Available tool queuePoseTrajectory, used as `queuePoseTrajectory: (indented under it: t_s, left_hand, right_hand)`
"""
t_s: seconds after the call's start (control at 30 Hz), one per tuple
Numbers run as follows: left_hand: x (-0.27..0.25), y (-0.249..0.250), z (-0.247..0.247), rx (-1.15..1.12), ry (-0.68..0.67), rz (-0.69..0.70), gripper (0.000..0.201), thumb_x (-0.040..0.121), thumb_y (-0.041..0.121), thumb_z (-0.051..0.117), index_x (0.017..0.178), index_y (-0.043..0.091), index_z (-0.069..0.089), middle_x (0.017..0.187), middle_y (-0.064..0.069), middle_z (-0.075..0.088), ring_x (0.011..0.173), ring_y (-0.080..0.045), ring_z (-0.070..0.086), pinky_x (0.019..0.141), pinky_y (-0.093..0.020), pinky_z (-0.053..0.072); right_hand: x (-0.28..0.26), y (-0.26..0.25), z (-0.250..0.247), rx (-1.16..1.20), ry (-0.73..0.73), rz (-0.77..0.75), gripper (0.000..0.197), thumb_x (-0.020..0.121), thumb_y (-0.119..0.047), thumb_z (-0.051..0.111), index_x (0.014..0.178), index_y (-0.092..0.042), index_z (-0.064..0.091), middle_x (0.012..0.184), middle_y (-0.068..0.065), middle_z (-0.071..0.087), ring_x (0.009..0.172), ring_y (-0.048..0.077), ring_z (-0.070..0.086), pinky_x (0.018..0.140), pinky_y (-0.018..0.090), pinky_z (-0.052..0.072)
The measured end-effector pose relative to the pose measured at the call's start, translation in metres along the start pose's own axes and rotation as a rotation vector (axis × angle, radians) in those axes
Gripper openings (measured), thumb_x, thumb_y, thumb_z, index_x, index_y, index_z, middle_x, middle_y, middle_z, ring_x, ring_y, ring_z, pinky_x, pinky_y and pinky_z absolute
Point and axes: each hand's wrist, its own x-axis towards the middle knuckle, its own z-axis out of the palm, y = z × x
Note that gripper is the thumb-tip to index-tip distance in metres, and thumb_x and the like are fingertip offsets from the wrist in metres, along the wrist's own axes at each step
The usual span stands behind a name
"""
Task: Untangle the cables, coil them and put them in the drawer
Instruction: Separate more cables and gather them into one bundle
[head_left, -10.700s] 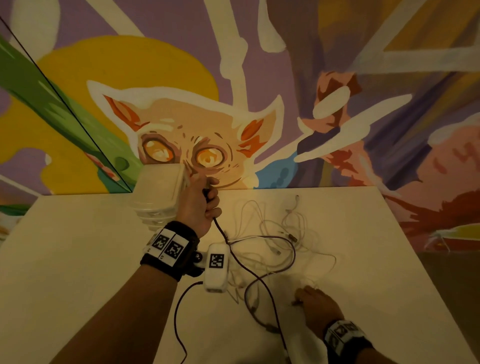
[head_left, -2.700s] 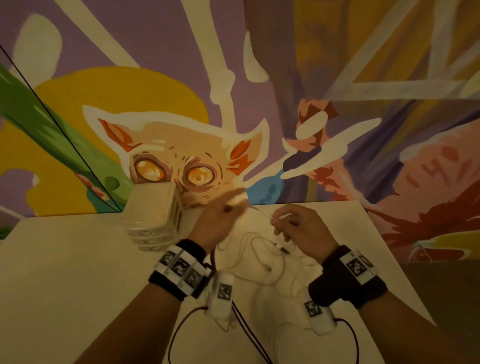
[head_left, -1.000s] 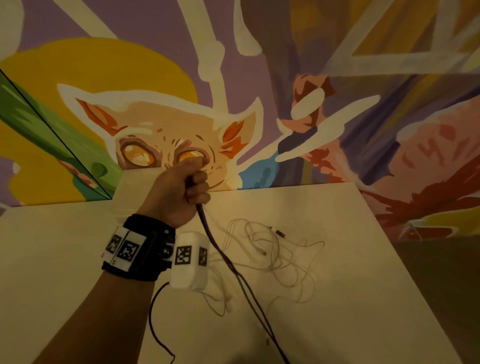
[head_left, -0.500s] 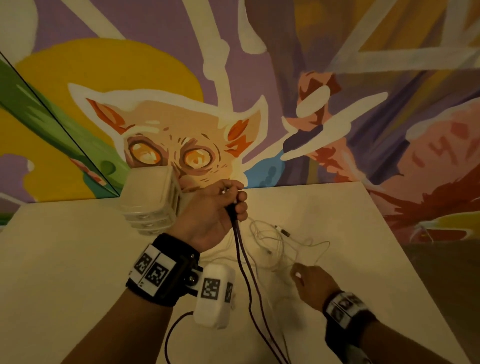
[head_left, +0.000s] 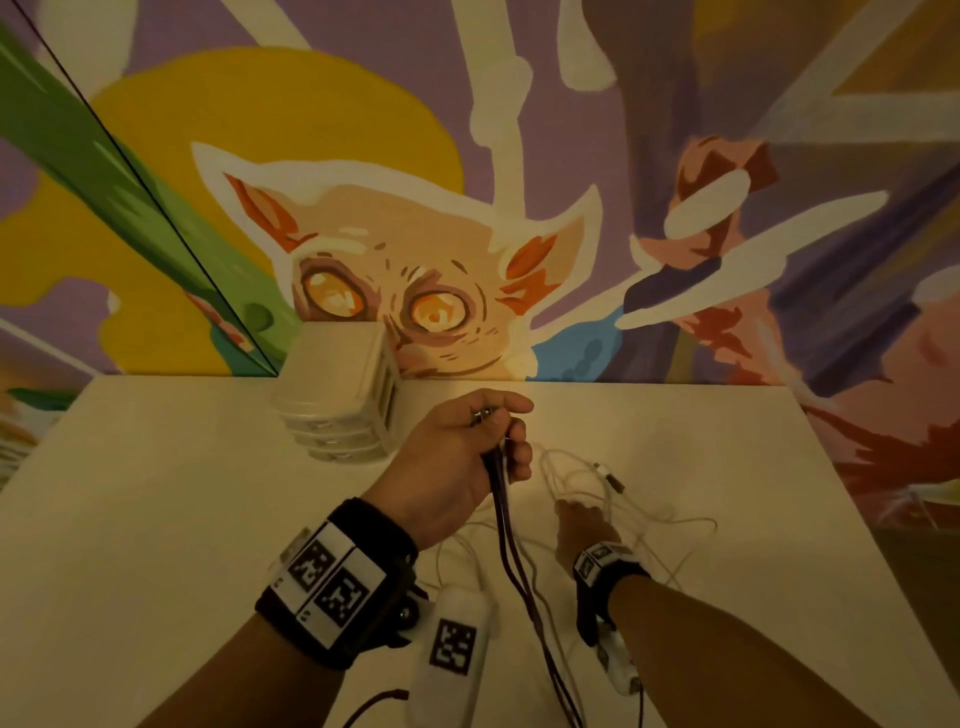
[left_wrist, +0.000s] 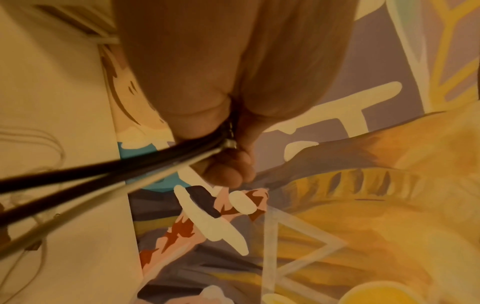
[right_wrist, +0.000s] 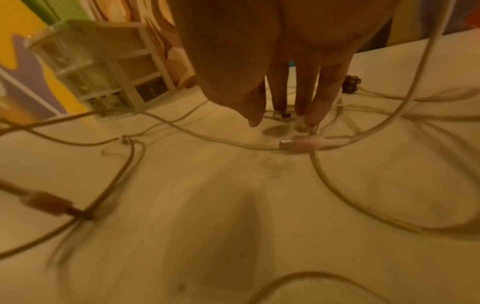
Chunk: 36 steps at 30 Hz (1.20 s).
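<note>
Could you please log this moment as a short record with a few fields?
left hand: raised, grips the dark cable near its ends
right hand: fingers straight, tips down on the white cables
white cables: loose tangle on the table
drawer unit: at the wall, left of the hands

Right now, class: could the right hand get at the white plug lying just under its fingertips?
Probably yes. The right hand hovers open just above the white plug, with only loose white cables around it.
</note>
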Motion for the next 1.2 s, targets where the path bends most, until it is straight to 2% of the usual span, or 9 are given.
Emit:
queuePoseTrajectory:
  t_s: [0.23, 0.4, 0.53, 0.63, 0.7, 0.8, 0.93, 1.1, 1.2]
  left_hand:
    - [-0.002, -0.009, -0.011, -0.004, 0.019, -0.005, 0.026, 0.097, -0.004, 0.037, 0.094, 0.002, 0.061, 0.071, -0.007, 0.055, 0.063, -0.021, 0.054, 0.060, -0.030, 0.048]
    - [-0.001, -0.011, -0.021, -0.010, 0.008, 0.011, 0.028, 0.094, -0.010, 0.036, 0.096, 0.003, 0.060, 0.076, -0.009, 0.054, 0.068, -0.022, 0.055, 0.065, -0.031, 0.050]
    - [0.001, -0.011, -0.030, 0.006, 0.030, 0.055, 0.026, 0.095, -0.008, 0.037, 0.102, 0.003, 0.059, 0.076, -0.008, 0.059, 0.075, -0.024, 0.063, 0.074, -0.036, 0.055]
    - [0.002, -0.015, -0.034, 0.063, 0.085, 0.153, 0.026, 0.096, -0.007, 0.038, 0.103, 0.004, 0.060, 0.073, -0.005, 0.060, 0.078, -0.025, 0.065, 0.079, -0.040, 0.054]
    - [0.006, -0.016, -0.031, 0.171, 0.121, 0.244, 0.026, 0.097, -0.007, 0.037, 0.103, 0.005, 0.059, 0.076, -0.007, 0.060, 0.085, -0.025, 0.067, 0.083, -0.038, 0.053]
    - [0.013, -0.017, -0.011, 0.336, 0.119, 0.363, 0.027, 0.098, -0.006, 0.038, 0.108, 0.007, 0.059, 0.094, -0.013, 0.062, 0.095, -0.024, 0.066, 0.089, -0.037, 0.053]
    - [0.020, -0.016, 0.020, 0.274, -0.012, 0.341, 0.028, 0.099, 0.000, 0.040, 0.121, 0.008, 0.058, 0.122, -0.018, 0.062, 0.111, -0.031, 0.062, 0.094, -0.039, 0.052]
    - [0.025, -0.010, 0.030, 0.075, -0.022, 0.236, 0.033, 0.098, -0.003, 0.040, 0.120, 0.011, 0.061, 0.103, -0.013, 0.070, 0.094, -0.034, 0.067, 0.085, -0.041, 0.054]
    - [0.024, -0.005, 0.035, 0.015, -0.052, 0.176, 0.035, 0.098, -0.002, 0.039, 0.123, 0.012, 0.059, 0.095, -0.013, 0.070, 0.091, -0.032, 0.067, 0.085, -0.043, 0.055]
  right_hand:
    - [-0.010, 0.000, 0.013, -0.061, 0.021, -0.019, 0.040, 0.088, -0.018, 0.043, 0.127, -0.023, 0.042, 0.126, 0.006, 0.050, 0.113, 0.027, 0.051, 0.094, 0.040, 0.044]
    - [-0.028, -0.016, -0.016, 0.033, 0.117, -0.088, 0.037, 0.084, -0.021, 0.043, 0.121, -0.027, 0.043, 0.118, -0.001, 0.057, 0.106, 0.022, 0.055, 0.085, 0.036, 0.045]
    - [-0.049, -0.023, -0.075, 0.248, 0.318, -0.227, 0.019, 0.081, -0.023, 0.049, 0.099, -0.025, 0.053, 0.097, 0.000, 0.064, 0.087, 0.023, 0.061, 0.073, 0.032, 0.048]
    - [-0.073, -0.025, -0.140, 0.394, 0.447, -0.440, 0.015, 0.077, -0.011, 0.058, 0.087, -0.021, 0.062, 0.084, -0.001, 0.063, 0.074, 0.012, 0.058, 0.069, 0.024, 0.045]
    - [-0.095, -0.034, -0.183, 0.434, 0.470, -0.567, 0.017, 0.078, -0.007, 0.064, 0.089, -0.020, 0.065, 0.083, -0.004, 0.064, 0.072, 0.004, 0.057, 0.065, 0.014, 0.044]
    - [-0.123, -0.051, -0.227, 0.553, 0.409, -0.655, 0.017, 0.080, -0.013, 0.071, 0.093, -0.019, 0.063, 0.082, -0.005, 0.068, 0.075, 0.007, 0.065, 0.065, 0.016, 0.052]
    - [-0.131, -0.062, -0.249, 0.526, 0.476, -0.617, 0.014, 0.078, -0.019, 0.075, 0.086, -0.022, 0.065, 0.080, -0.006, 0.070, 0.076, 0.003, 0.066, 0.065, 0.010, 0.048]
    - [-0.129, -0.054, -0.249, 0.493, 0.615, -0.544, 0.015, 0.077, -0.025, 0.076, 0.091, -0.025, 0.070, 0.085, -0.004, 0.064, 0.076, 0.007, 0.059, 0.067, 0.018, 0.046]
    - [-0.129, -0.049, -0.244, 0.462, 0.658, -0.528, 0.024, 0.079, -0.030, 0.075, 0.102, -0.029, 0.070, 0.091, -0.007, 0.055, 0.077, 0.004, 0.051, 0.067, 0.012, 0.040]
